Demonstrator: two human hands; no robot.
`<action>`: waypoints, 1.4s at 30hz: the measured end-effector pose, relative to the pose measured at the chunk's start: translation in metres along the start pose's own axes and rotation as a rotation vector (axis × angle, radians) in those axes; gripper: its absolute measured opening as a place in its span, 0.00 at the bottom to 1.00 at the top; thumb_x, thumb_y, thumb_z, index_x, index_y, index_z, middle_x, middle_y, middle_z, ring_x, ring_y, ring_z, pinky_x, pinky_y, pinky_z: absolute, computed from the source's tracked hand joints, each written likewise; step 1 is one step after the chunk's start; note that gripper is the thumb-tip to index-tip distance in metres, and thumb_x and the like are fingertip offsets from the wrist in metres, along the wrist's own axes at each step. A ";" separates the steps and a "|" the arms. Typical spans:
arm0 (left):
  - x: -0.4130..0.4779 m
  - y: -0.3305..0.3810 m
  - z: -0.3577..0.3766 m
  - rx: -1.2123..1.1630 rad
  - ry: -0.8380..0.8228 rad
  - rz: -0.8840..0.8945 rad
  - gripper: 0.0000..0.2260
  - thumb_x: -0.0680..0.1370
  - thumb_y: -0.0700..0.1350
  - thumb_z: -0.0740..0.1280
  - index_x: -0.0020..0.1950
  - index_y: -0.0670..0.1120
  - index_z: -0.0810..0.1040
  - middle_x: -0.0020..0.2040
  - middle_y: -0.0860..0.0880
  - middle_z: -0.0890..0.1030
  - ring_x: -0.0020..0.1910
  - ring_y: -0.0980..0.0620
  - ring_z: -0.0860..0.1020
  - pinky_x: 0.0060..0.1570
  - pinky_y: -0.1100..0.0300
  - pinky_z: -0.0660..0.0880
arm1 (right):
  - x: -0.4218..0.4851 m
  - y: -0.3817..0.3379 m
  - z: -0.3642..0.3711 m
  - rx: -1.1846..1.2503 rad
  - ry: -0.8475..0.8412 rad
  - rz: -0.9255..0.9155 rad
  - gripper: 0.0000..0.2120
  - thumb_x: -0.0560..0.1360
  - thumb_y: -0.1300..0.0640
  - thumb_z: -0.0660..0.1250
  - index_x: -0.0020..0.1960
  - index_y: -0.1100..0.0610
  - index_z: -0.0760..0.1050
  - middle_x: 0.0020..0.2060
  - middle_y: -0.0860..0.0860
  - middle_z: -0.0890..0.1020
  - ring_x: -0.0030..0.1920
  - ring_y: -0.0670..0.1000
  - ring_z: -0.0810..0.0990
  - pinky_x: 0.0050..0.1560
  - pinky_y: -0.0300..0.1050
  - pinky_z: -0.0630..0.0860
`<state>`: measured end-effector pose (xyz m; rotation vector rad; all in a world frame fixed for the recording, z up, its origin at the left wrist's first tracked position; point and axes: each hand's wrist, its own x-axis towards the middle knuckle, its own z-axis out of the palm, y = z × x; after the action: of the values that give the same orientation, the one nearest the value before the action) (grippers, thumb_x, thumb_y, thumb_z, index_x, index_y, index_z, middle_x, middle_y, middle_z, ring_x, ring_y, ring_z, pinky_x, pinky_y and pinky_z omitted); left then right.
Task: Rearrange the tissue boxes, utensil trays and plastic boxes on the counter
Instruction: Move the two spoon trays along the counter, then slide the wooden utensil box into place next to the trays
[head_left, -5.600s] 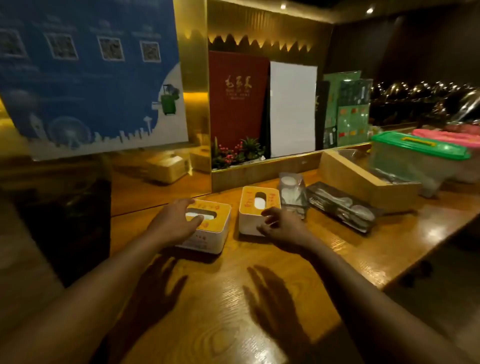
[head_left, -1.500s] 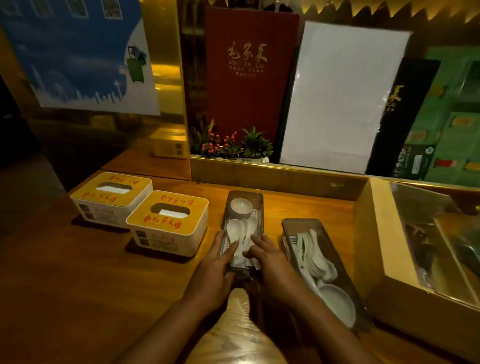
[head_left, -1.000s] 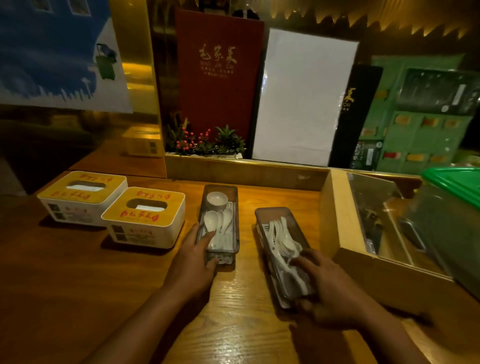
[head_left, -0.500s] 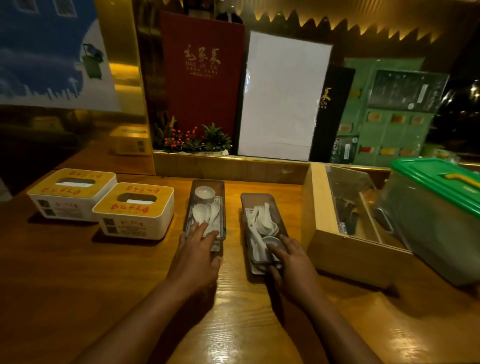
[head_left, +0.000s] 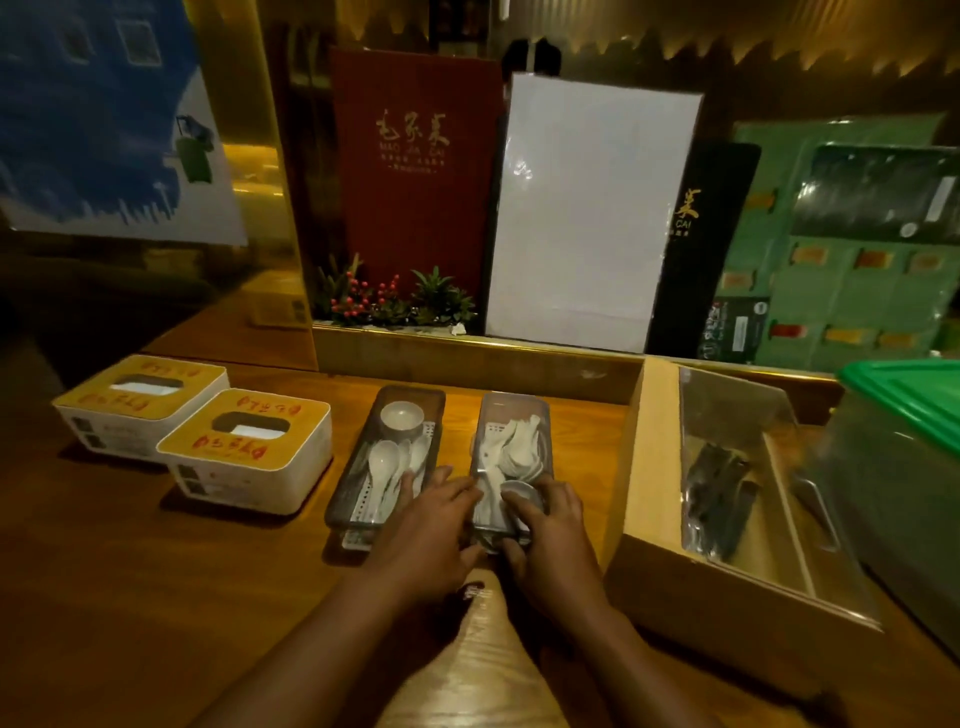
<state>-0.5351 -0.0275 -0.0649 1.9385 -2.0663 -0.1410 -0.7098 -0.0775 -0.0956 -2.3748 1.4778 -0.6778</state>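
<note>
While R hand (head_left: 551, 532) grips spoon-filled R tray (head_left: 511, 434), L hand (head_left: 430, 527) rests flat-fingered on L tray (head_left: 397, 447).

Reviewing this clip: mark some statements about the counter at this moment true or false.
1. Two tissue boxes stand left of the utensil trays. True.
2. The right hand rests on a tissue box. False: it grips the right utensil tray's near end.
3. The plastic box has a red lid. False: the lid is green.
4. Both trays hold white spoons. True.
5. The trays are stacked. False: they lie side by side.
</note>
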 end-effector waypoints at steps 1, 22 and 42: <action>0.003 0.000 0.004 0.008 0.001 -0.006 0.32 0.77 0.57 0.67 0.79 0.53 0.61 0.80 0.55 0.61 0.80 0.52 0.50 0.77 0.41 0.40 | 0.003 0.002 0.000 0.000 -0.006 -0.007 0.27 0.75 0.51 0.71 0.73 0.45 0.69 0.75 0.51 0.59 0.76 0.54 0.56 0.71 0.48 0.66; -0.001 0.050 0.012 -0.190 0.169 0.038 0.27 0.75 0.57 0.70 0.73 0.55 0.70 0.75 0.55 0.67 0.74 0.53 0.64 0.70 0.59 0.62 | -0.047 0.008 -0.119 0.059 0.016 -0.274 0.26 0.79 0.44 0.65 0.75 0.40 0.62 0.77 0.44 0.58 0.75 0.48 0.61 0.69 0.45 0.68; 0.021 0.184 0.037 -0.665 0.102 -0.200 0.37 0.77 0.64 0.63 0.81 0.51 0.57 0.78 0.43 0.60 0.73 0.42 0.66 0.66 0.46 0.71 | -0.116 0.135 -0.177 0.272 0.150 0.430 0.29 0.74 0.40 0.70 0.73 0.43 0.68 0.67 0.49 0.66 0.63 0.48 0.70 0.37 0.23 0.72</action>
<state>-0.7223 -0.0383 -0.0460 1.6689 -1.4880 -0.6644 -0.9490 -0.0299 -0.0339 -1.7611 1.7528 -0.8894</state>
